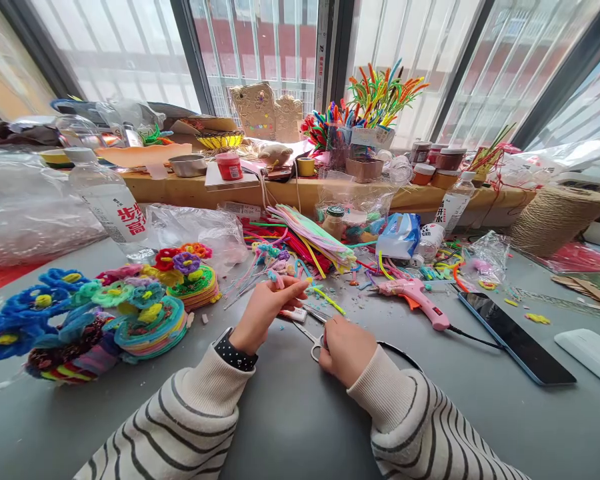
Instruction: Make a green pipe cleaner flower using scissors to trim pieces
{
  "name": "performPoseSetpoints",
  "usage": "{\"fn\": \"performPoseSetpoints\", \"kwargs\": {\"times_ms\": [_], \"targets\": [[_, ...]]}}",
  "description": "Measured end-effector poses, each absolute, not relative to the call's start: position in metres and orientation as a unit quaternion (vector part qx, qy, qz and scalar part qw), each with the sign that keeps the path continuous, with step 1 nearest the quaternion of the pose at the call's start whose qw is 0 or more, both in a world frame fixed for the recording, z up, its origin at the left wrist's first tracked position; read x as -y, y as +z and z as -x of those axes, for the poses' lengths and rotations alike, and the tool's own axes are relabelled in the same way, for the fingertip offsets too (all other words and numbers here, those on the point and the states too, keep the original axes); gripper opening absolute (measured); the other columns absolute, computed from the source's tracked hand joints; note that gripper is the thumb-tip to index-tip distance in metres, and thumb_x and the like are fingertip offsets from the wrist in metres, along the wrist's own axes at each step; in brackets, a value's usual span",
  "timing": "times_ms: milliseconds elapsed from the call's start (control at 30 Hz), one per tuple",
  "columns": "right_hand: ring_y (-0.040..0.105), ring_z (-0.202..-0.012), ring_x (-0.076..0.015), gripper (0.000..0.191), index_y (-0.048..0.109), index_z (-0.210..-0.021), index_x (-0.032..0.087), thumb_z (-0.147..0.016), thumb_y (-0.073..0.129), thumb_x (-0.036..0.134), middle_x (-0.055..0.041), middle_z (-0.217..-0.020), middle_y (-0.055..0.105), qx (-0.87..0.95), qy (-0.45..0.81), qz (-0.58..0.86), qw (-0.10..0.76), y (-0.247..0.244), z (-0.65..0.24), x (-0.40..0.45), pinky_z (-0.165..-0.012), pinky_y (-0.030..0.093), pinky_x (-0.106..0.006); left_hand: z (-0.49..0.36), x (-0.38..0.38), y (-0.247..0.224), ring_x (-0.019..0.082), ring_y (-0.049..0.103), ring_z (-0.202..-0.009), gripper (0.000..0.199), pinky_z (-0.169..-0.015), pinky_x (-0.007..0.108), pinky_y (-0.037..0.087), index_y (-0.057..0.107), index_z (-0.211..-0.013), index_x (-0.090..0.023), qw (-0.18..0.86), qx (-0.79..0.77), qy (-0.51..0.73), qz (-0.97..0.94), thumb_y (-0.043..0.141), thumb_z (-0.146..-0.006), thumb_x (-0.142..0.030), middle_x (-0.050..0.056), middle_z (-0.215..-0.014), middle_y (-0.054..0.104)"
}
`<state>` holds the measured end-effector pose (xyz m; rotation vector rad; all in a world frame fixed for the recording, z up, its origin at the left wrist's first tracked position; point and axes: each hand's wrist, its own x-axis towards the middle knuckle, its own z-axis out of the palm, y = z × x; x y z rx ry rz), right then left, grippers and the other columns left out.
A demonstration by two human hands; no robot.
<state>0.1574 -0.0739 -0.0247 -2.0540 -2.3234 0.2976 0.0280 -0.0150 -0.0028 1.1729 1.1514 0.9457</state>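
My left hand (267, 312) is raised over the table with thumb and fingers pinched together. A small pink fuzzy piece (277, 280), which looks like pipe cleaner, shows at its fingers. To its right, my right hand (349, 348) is closed around the handles of metal scissors (307, 333). One finger ring shows beside the thumb, and the blades point away to the upper left, below my left fingertips. The rest of the handle is hidden by my fingers. Just beyond both hands lies a bundle of pastel pipe cleaners (317, 233) on top of red ones.
Pipe-cleaner flowers (43, 300) and round coiled pieces (153, 330) stand at the left. A pink glue gun (420, 297) with a black cord and a phone (517, 340) lie at the right. Water bottles (111, 207) and a crowded ledge (270, 190) run along the back.
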Motion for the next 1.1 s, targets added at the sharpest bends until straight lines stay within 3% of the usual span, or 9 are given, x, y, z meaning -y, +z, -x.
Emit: {"fn": "performPoseSetpoints", "kwargs": {"times_ms": [267,500,667,800,900,1100], "targets": [[0.060,-0.072,-0.0231,0.024,0.056,-0.088,0.009,-0.068,0.045,0.017,-0.0139,-0.086,0.061,0.724,0.106,0.681,-0.006,-0.020,-0.154,0.077,-0.054,0.041,-0.028,-0.028,0.013,-0.004,0.010,0.057,-0.064,0.030,-0.061,0.022,0.043,0.061,-0.081,-0.013,0.566,-0.473,0.464,-0.491,0.064,-0.058,-0.033,0.002,-0.075,0.063],[0.060,-0.072,-0.0265,0.024,0.058,-0.085,0.008,-0.066,0.046,0.016,-0.0164,-0.084,0.061,0.719,0.110,0.686,-0.014,-0.020,-0.156,0.080,-0.055,0.042,-0.032,-0.028,0.012,-0.006,0.013,0.057,-0.060,0.024,-0.056,0.023,0.043,0.058,-0.066,-0.014,0.457,-0.487,0.506,-0.546,0.066,-0.054,-0.034,0.000,-0.065,0.061],[0.059,-0.073,-0.0265,0.026,0.058,-0.085,0.008,-0.063,0.047,0.014,-0.0159,-0.084,0.061,0.709,0.125,0.693,-0.029,-0.017,-0.157,0.080,-0.054,0.041,-0.031,-0.027,0.010,-0.008,0.015,0.057,-0.067,0.026,-0.060,0.025,0.045,0.062,-0.070,-0.013,0.429,-0.498,0.511,-0.553,0.065,-0.056,-0.035,0.005,-0.080,0.063],[0.059,-0.073,-0.0242,0.021,0.059,-0.078,0.013,-0.065,0.044,0.018,-0.0117,-0.082,0.062,0.701,0.139,0.699,0.006,-0.018,-0.163,0.075,-0.054,0.038,-0.028,-0.026,0.008,-0.007,0.015,0.059,-0.070,0.024,-0.064,0.027,0.047,0.060,-0.076,-0.014,0.439,-0.463,0.540,-0.549,0.062,-0.060,-0.032,0.004,-0.082,0.062],[0.058,-0.073,-0.0209,0.017,0.060,-0.071,0.016,-0.065,0.045,0.020,-0.0086,-0.078,0.063,0.700,0.153,0.696,0.050,-0.022,-0.170,0.070,-0.055,0.036,-0.025,-0.026,0.009,-0.005,0.015,0.059,-0.068,0.019,-0.064,0.026,0.047,0.057,-0.068,-0.013,0.422,-0.463,0.564,-0.537,0.064,-0.058,-0.028,0.002,-0.073,0.061],[0.052,-0.056,-0.0134,0.009,0.058,-0.060,0.017,-0.059,0.049,0.020,-0.0023,-0.060,0.060,0.703,0.213,0.668,0.122,-0.030,-0.175,0.064,-0.051,0.032,-0.022,-0.026,0.009,-0.004,0.015,0.059,-0.068,0.021,-0.066,0.029,0.048,0.053,-0.068,-0.012,0.457,-0.430,0.593,-0.505,0.066,-0.056,-0.026,0.001,-0.074,0.058]]}}
